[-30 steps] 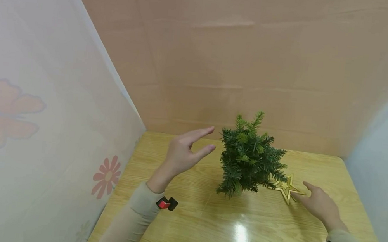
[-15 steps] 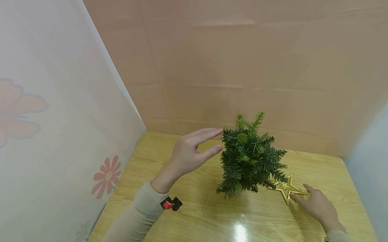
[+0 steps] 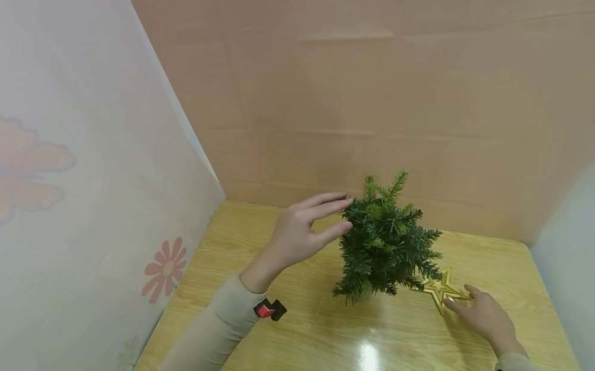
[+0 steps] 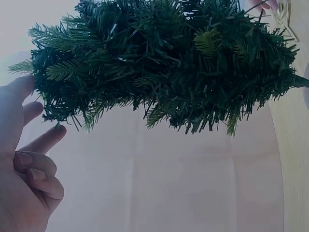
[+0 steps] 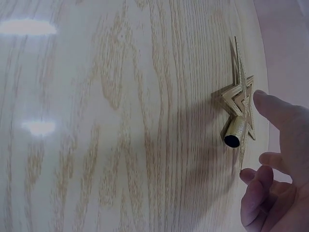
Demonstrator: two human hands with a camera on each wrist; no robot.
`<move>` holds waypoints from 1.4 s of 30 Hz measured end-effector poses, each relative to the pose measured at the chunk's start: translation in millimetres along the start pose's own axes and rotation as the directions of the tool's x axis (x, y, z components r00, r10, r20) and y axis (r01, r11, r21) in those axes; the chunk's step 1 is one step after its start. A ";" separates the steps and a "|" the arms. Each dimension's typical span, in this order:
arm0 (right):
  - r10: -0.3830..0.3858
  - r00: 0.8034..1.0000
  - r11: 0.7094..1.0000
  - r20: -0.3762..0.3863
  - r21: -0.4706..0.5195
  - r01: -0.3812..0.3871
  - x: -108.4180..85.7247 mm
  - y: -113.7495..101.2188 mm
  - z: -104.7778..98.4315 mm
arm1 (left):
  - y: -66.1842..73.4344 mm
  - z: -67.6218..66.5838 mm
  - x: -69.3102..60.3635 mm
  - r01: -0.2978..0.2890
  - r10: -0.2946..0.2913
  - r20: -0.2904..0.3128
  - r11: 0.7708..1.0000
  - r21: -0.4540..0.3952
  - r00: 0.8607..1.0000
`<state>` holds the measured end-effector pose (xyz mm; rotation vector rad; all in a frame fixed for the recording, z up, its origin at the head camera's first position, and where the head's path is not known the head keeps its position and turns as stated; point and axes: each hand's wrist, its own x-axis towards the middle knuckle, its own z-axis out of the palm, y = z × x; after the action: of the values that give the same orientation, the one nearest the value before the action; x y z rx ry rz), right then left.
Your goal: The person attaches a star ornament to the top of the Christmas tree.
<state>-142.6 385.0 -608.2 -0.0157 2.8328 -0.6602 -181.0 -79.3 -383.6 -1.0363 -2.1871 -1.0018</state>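
Observation:
A small green artificial Christmas tree (image 3: 385, 250) stands on the table. My left hand (image 3: 297, 233) is at its left side, thumb and fingers parted. In the left wrist view, fingertips of the left hand (image 4: 24, 179) reach the outer needles of the tree (image 4: 159, 63); whether they press on a branch is unclear. Right of the tree lies a gold star tree topper (image 3: 437, 287), partly behind branches. My right hand (image 3: 485, 318) is beside it. The right wrist view has the star topper (image 5: 241, 104) with a hollow socket, between the parted thumb and fingers of the right hand (image 5: 275, 174).
The wooden table (image 3: 287, 352) carries a bright light reflection near its front. A brown backdrop (image 3: 338, 94) rises behind it. Pale panels stand at both sides, the left panel (image 3: 90, 159) printed with a butterfly and flowers.
My left hand has moved right, up to the tree's left branches. The right hand has shifted only slightly beside the star topper. Tree and star look unmoved.

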 end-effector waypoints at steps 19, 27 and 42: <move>-0.018 1.000 1.000 -0.014 0.004 0.018 2.6 -1.4 2.6 | -4.0 15.4 5.0 0.001 -0.001 -0.056 1.000 -0.003 0.998; -0.015 1.000 1.000 -0.021 0.023 0.016 4.5 2.0 5.1 | -4.4 17.9 5.8 0.007 -0.008 -0.084 1.000 -0.007 0.996; 0.035 0.999 0.986 0.029 0.162 -0.040 2.9 6.3 6.8 | -4.1 17.9 6.4 0.026 -0.028 -0.087 0.999 -0.020 0.996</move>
<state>-143.7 387.5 -617.5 0.0562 2.7381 -0.8738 -190.4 -64.2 -391.4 -0.9561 -2.1302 -1.0619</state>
